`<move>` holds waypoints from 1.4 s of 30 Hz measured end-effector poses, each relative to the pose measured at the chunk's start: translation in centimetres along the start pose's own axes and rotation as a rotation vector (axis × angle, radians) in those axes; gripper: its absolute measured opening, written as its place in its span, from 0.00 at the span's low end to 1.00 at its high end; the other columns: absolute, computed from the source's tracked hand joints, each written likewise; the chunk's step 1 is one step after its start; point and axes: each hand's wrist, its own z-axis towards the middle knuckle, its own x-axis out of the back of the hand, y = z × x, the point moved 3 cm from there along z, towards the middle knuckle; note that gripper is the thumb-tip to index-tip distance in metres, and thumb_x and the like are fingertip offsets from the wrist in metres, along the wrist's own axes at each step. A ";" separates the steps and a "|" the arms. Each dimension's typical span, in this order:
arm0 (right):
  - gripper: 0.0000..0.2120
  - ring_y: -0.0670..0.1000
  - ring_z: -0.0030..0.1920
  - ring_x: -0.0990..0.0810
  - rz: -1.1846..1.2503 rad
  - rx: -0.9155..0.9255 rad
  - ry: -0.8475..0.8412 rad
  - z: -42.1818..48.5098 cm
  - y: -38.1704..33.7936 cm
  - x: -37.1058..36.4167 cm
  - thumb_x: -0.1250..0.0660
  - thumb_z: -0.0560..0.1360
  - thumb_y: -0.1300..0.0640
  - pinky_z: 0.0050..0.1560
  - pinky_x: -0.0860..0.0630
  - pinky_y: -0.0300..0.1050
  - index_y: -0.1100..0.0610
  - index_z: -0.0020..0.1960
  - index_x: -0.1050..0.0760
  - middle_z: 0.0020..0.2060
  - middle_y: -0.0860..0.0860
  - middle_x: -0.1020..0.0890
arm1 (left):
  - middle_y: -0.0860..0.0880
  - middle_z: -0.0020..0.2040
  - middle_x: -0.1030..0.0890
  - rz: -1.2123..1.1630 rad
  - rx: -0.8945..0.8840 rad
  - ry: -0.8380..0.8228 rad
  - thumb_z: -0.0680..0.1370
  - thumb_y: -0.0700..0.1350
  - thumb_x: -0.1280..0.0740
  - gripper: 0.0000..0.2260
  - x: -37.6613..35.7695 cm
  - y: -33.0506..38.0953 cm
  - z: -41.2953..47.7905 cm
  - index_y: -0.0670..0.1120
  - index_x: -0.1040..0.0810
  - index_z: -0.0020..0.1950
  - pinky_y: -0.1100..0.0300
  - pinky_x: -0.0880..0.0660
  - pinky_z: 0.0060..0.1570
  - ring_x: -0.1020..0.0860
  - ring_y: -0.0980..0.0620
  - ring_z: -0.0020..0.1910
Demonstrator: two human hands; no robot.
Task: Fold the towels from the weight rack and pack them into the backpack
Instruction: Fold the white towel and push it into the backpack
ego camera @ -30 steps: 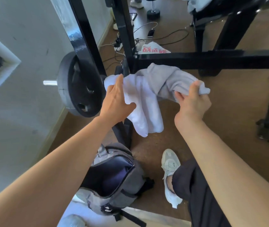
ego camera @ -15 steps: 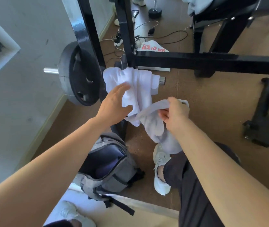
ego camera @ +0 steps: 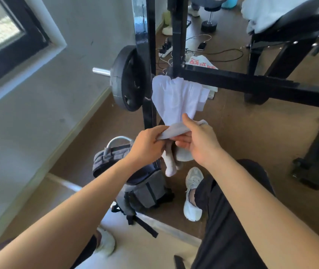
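Left hand (ego camera: 148,145) pinches one end of grey towel (ego camera: 175,129), fingers curled round cloth. Right hand (ego camera: 200,144) grips other end, thumb on top. Towel bunched between my hands, loose tail hanging below them. White towel (ego camera: 174,98) draped on weight rack (ego camera: 147,55), just beyond. Backpack (ego camera: 145,187) upright on floor under my hands, top partly hidden by left wrist. Weight plate (ego camera: 124,82) left of rack post.
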 end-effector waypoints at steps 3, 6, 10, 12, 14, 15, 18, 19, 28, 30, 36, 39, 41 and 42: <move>0.18 0.57 0.41 0.12 -0.047 0.000 -0.070 -2.2 -0.1 -0.6 0.34 0.80 0.44 0.33 0.19 0.43 0.60 0.55 0.23 0.42 0.59 0.12 | 0.53 0.44 0.14 -0.064 0.029 0.035 0.77 0.38 0.33 0.12 1.9 -0.2 -2.3 0.49 0.15 0.55 0.52 0.20 0.48 0.17 0.52 0.46; 0.16 0.53 0.32 0.15 -0.134 -0.018 -0.124 -4.3 -0.3 -1.1 0.36 0.82 0.46 0.28 0.24 0.40 0.60 0.49 0.22 0.37 0.59 0.13 | 0.58 0.39 0.17 -0.092 0.037 0.100 0.80 0.37 0.34 0.10 3.5 -0.2 -4.8 0.50 0.16 0.52 0.65 0.25 0.40 0.20 0.63 0.38; 0.23 0.47 0.22 0.27 -0.329 -0.083 -0.168 -6.0 -0.4 -1.3 0.36 0.81 0.44 0.22 0.35 0.36 0.63 0.41 0.18 0.27 0.54 0.20 | 0.54 0.40 0.15 -0.196 0.073 0.140 0.82 0.41 0.32 0.07 4.9 -0.2 -8.6 0.48 0.15 0.48 0.69 0.26 0.38 0.21 0.64 0.37; 0.24 0.47 0.23 0.29 -0.378 -0.079 -0.197 -6.6 -0.3 -1.5 0.35 0.81 0.43 0.23 0.36 0.36 0.63 0.40 0.18 0.26 0.53 0.22 | 0.47 0.42 0.15 -0.228 0.094 0.158 0.82 0.44 0.31 0.07 5.7 -0.6 -10.2 0.45 0.15 0.47 0.64 0.25 0.40 0.21 0.60 0.39; 0.24 0.48 0.24 0.28 -0.365 -0.052 -0.224 -7.2 0.0 -1.9 0.35 0.81 0.43 0.26 0.34 0.38 0.62 0.39 0.17 0.27 0.54 0.22 | 0.41 0.40 0.17 -0.237 0.132 0.165 0.81 0.47 0.30 0.10 6.3 -1.3 -11.7 0.42 0.16 0.44 0.59 0.27 0.39 0.23 0.56 0.37; 0.24 0.48 0.25 0.27 -0.353 -0.040 -0.243 -7.4 0.4 -2.1 0.35 0.81 0.44 0.27 0.33 0.39 0.62 0.40 0.17 0.28 0.54 0.21 | 0.40 0.39 0.18 -0.247 0.160 0.169 0.81 0.48 0.29 0.12 6.6 -1.8 -12.5 0.42 0.16 0.43 0.58 0.28 0.38 0.24 0.55 0.36; 0.23 0.48 0.26 0.28 -0.445 0.049 -0.291 -7.8 2.1 -3.1 0.36 0.81 0.45 0.29 0.33 0.41 0.61 0.41 0.15 0.27 0.53 0.21 | 0.40 0.40 0.17 -0.300 0.206 0.211 0.81 0.45 0.29 0.09 7.6 -3.1 -14.7 0.44 0.15 0.44 0.58 0.26 0.41 0.23 0.57 0.37; 0.22 0.48 0.26 0.28 -0.508 0.098 -0.293 -7.9 2.7 -3.4 0.36 0.82 0.46 0.29 0.32 0.41 0.58 0.39 0.15 0.26 0.52 0.22 | 0.42 0.42 0.16 -0.343 0.198 0.236 0.81 0.44 0.30 0.07 7.9 -3.4 -15.5 0.45 0.14 0.46 0.58 0.25 0.43 0.21 0.57 0.40; 0.37 0.47 0.53 0.26 -1.078 0.618 -0.444 -7.4 12.4 -6.1 0.27 0.71 0.45 0.59 0.28 0.41 0.43 0.78 0.36 0.53 0.47 0.28 | 0.52 0.50 0.12 -0.495 0.064 0.165 0.80 0.45 0.30 0.07 8.0 -3.6 -20.2 0.53 0.13 0.54 0.61 0.22 0.54 0.16 0.55 0.52; 0.23 0.44 0.56 0.26 -1.076 0.725 -0.537 -7.5 13.5 -7.9 0.27 0.71 0.47 0.59 0.27 0.44 0.47 0.65 0.22 0.54 0.46 0.23 | 0.48 0.49 0.12 -0.439 0.052 0.071 0.80 0.45 0.29 0.06 8.1 -3.7 -20.3 0.49 0.12 0.53 0.56 0.20 0.54 0.15 0.51 0.52; 0.19 0.43 0.29 0.32 -0.996 0.554 -0.613 -6.6 13.9 -8.9 0.29 0.73 0.64 0.31 0.37 0.34 0.50 0.31 0.34 0.26 0.46 0.30 | 0.46 0.38 0.19 -0.448 0.188 0.347 0.73 0.54 0.29 0.15 10.6 -6.2 -20.8 0.42 0.14 0.44 0.57 0.28 0.42 0.24 0.53 0.40; 0.12 0.46 0.31 0.29 -1.086 0.430 -0.586 -5.2 14.9 -8.2 0.32 0.73 0.64 0.35 0.30 0.45 0.58 0.33 0.30 0.28 0.52 0.25 | 0.44 0.40 0.24 -0.565 0.225 0.493 0.76 0.55 0.29 0.20 11.8 -7.6 -21.4 0.36 0.20 0.43 0.53 0.30 0.44 0.27 0.48 0.42; 0.12 0.51 0.33 0.27 -1.140 0.335 -0.589 -4.3 15.6 -7.4 0.32 0.74 0.64 0.38 0.29 0.48 0.59 0.33 0.29 0.30 0.55 0.24 | 0.44 0.41 0.28 -0.658 0.284 0.622 0.78 0.56 0.30 0.24 12.8 -8.5 -21.6 0.33 0.26 0.42 0.51 0.32 0.45 0.30 0.46 0.43; 0.13 0.51 0.33 0.28 -1.173 0.295 -0.599 -4.0 15.9 -7.1 0.32 0.74 0.63 0.39 0.29 0.49 0.58 0.32 0.29 0.29 0.54 0.25 | 0.45 0.39 0.29 -0.703 0.325 0.695 0.78 0.56 0.30 0.22 13.4 -8.9 -21.9 0.37 0.26 0.40 0.52 0.33 0.44 0.31 0.47 0.42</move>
